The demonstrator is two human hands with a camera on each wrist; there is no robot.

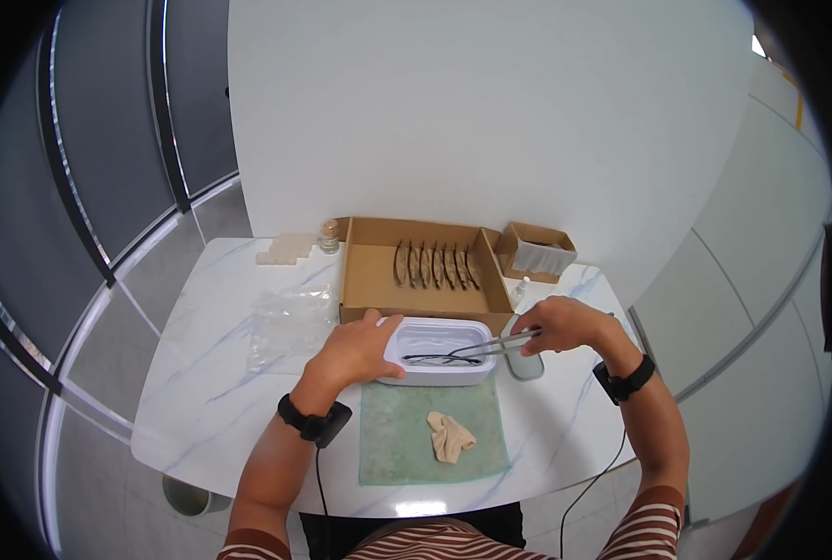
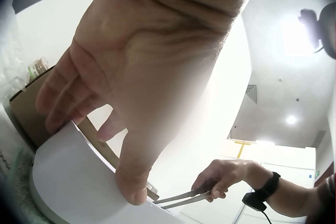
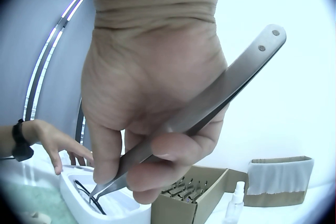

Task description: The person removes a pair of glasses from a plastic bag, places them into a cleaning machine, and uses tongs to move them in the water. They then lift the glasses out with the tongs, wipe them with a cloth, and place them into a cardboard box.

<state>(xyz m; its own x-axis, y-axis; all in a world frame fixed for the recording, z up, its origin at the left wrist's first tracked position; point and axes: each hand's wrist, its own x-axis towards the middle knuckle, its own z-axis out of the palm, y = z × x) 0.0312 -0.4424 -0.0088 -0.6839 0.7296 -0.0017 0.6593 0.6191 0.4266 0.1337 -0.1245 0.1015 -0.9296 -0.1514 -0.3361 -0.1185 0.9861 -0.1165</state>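
A white oval tub [image 1: 439,378] holds dark-framed glasses [image 1: 425,358] [image 3: 84,192]. My left hand [image 1: 355,350] [image 2: 142,66] grips the tub's left end, thumb on the near side and fingers on the far rim. My right hand [image 1: 570,325] [image 3: 157,87] pinches metal tweezers [image 1: 495,343] [image 3: 210,100], whose tips reach into the tub at the glasses; whether they clamp the frame I cannot tell. Below the tub a crumpled beige cloth [image 1: 451,437] lies on a green mat [image 1: 388,457].
Behind the tub, a cardboard box [image 1: 369,261] holds several glasses in a row. A smaller box [image 1: 519,245] with grey cloth, a spray bottle [image 1: 520,290] and a grey-green lid [image 1: 526,365] are at the right. Plastic bags [image 1: 290,327] and a jar [image 1: 329,237] lie left on the marbled table [image 1: 192,373].
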